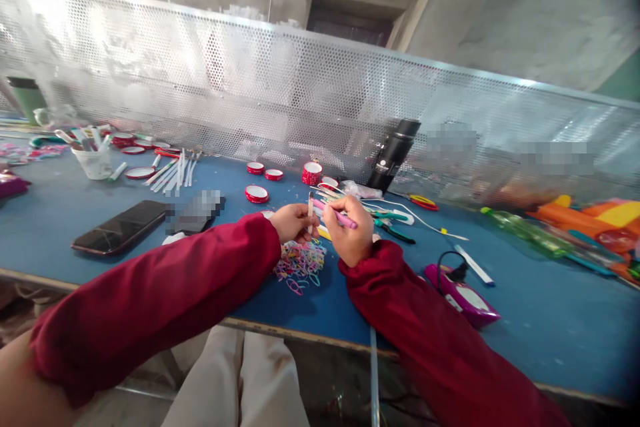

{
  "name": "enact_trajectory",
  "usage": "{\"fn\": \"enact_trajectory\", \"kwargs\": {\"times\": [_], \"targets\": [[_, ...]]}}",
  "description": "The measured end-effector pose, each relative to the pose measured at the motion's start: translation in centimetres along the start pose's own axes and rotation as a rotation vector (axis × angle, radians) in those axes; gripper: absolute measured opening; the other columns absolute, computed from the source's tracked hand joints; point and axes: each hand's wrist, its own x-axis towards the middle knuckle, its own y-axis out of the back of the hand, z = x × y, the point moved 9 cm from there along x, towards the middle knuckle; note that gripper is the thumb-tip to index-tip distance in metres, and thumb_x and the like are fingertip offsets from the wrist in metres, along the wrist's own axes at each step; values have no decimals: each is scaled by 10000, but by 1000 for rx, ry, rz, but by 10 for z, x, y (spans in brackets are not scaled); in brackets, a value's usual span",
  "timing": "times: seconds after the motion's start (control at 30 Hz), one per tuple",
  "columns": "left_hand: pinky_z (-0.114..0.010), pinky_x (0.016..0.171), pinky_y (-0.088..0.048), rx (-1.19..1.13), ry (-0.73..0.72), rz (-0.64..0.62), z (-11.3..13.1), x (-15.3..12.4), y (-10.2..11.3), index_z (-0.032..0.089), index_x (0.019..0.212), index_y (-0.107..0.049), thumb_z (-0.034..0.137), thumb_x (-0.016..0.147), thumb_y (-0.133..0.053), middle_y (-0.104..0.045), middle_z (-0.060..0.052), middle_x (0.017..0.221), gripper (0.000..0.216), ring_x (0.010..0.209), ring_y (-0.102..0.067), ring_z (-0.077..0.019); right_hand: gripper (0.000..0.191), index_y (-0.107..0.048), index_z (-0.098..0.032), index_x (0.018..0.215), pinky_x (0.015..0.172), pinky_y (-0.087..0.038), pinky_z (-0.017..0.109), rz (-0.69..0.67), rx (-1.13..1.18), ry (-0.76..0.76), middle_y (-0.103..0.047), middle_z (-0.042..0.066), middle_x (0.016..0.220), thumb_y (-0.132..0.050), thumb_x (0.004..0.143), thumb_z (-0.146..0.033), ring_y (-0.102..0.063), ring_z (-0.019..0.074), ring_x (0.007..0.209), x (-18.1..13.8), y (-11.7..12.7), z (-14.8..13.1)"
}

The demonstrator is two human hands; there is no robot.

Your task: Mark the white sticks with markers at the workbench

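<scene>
My left hand [291, 221] pinches a short, pale stick-like piece [311, 215], held upright with a dark top end. A pink-purple pen [345, 219] is gripped in my right hand [353, 233], its front end pointing at the pale piece. Whether the pen touches the piece I cannot tell. Just below both hands lies a heap of small colourful rubber bands [303, 261] on the blue table [280, 303]. Dark red sleeves cover both forearms.
Red tape rolls [257, 194] stand behind my hands, near a black bottle [394, 155] by the perforated screen. Green-handled pliers [395, 230] and a purple device [465, 297] lie right. Leftward are a phone [120, 227], white strips [173, 173] and a pen cup [93, 163].
</scene>
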Motion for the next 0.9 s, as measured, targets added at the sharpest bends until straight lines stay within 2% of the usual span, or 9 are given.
{"fn": "enact_trajectory", "kwargs": {"times": [0.2,0.43,0.9], "targets": [[-157,426,-411,19,23,22,-1,0,2,134,810,-513,147,885,-473,-625,-9,648,86,432,-538,-53,79,-553,-216,745,611,-444,295,39,-20,-16,-602,4,690,-580,812,-246,-576,170,674,1,5,3],[-171,443,-420,3,5,10,2,-1,0,133,829,-532,190,864,-533,-635,-10,654,68,438,-539,-57,83,-552,-222,741,604,-449,298,15,-13,-1,-603,3,680,-581,812,-251,-575,170,661,0,1,0],[-162,433,-400,3,40,20,2,-3,-1,127,814,-525,137,876,-493,-626,-4,636,71,419,-524,-47,82,-548,-219,742,623,-454,308,36,-1,-11,-601,10,696,-584,809,-249,-581,180,693,0,4,0]]}}
